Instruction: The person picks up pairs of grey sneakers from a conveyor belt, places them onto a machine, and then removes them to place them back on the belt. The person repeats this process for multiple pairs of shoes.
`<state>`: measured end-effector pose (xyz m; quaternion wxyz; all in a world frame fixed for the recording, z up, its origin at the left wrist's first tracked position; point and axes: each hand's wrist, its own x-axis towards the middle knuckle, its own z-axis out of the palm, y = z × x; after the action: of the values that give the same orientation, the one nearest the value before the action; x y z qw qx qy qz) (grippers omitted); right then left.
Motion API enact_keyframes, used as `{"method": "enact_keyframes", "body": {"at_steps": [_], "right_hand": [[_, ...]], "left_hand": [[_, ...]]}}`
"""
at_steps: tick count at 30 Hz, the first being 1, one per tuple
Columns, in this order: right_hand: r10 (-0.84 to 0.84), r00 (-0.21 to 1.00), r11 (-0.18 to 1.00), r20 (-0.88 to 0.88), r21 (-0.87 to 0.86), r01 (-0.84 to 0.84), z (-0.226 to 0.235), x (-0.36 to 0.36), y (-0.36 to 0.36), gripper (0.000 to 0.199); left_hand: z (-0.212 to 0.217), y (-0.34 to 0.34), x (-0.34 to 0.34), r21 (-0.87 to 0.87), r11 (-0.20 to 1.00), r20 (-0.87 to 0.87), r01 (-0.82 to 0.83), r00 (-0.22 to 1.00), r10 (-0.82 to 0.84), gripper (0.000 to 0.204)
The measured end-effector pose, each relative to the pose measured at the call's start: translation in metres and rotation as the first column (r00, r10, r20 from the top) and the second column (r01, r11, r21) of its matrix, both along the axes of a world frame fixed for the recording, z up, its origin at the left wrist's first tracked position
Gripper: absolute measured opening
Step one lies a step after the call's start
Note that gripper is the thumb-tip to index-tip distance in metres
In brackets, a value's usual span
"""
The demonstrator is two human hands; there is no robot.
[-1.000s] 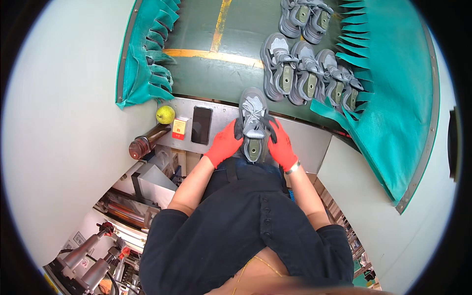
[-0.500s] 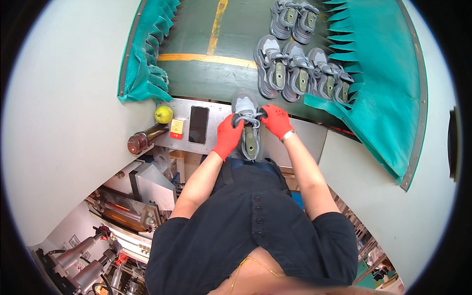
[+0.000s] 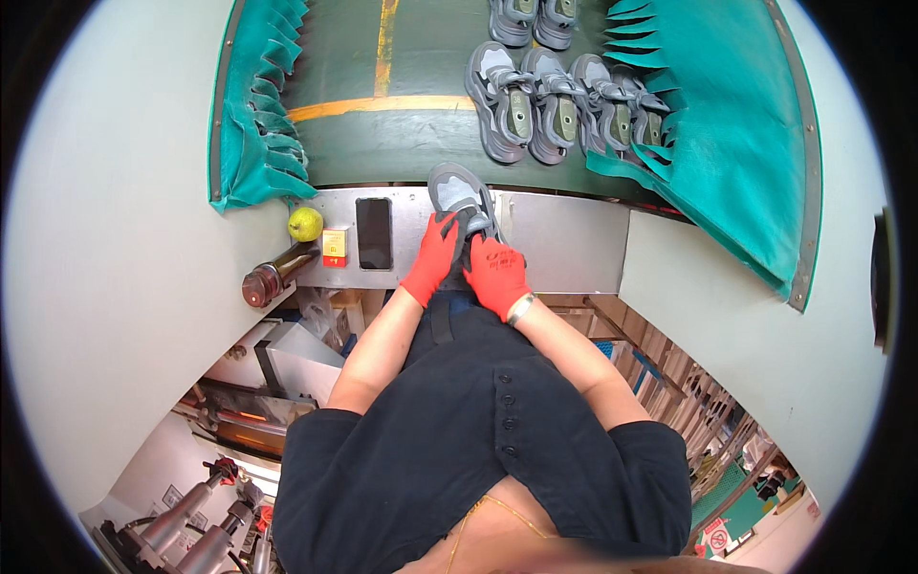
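While our left hand [image 3: 435, 258] and right hand [image 3: 494, 275], both red-gloved, close around the grey shoe [image 3: 461, 196] on the metal ledge [image 3: 564, 251], fingers seemingly at its laces, a phone [image 3: 373, 232] lies nearby.

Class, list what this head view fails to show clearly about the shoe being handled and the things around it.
- Grey shoe: its rear part is covered by the left hand and right hand.
- Fingertips of both gloved hands: the grip underneath is hidden by the hands themselves.
- Top pair of shoes: cut off by the upper edge.
- Small yellow box: too small to tell its kind.
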<state>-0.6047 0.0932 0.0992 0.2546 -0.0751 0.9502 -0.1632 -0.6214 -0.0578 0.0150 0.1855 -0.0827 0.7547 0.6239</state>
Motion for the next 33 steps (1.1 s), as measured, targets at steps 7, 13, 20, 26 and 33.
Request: {"method": "enact_keyframes", "body": {"at_steps": [7,13,20,26,33], "right_hand": [[-0.202,0.978,0.879,0.059,-0.430,0.208,-0.001,0.033,0.016,0.033],[-0.214,0.938,0.947,-0.271,-0.292,0.132,0.003,0.033,0.027,0.055],[-0.134,0.990,0.935,-0.033,-0.334,0.115,-0.077,0.039,0.035,0.094],[-0.190,0.981,0.857,0.034,-0.482,0.183,-0.048,0.021,0.050,0.087],[-0.065,0.956,0.563,0.285,-0.781,0.271,0.000,0.009,0.069,0.076]], "left_hand": [[0.009,0.003,0.005,-0.080,0.986,-0.016,0.150,0.988,-0.151,0.049],[0.005,0.019,0.023,-0.272,0.962,-0.081,0.001,0.996,-0.023,0.076],[-0.014,-0.007,0.083,0.090,0.924,0.032,-0.371,0.928,0.370,0.062],[0.021,-0.004,0.202,0.220,0.625,0.138,-0.749,0.658,0.741,0.053],[0.040,0.006,0.288,0.411,0.385,0.196,-0.827,0.492,0.848,0.042]]}}
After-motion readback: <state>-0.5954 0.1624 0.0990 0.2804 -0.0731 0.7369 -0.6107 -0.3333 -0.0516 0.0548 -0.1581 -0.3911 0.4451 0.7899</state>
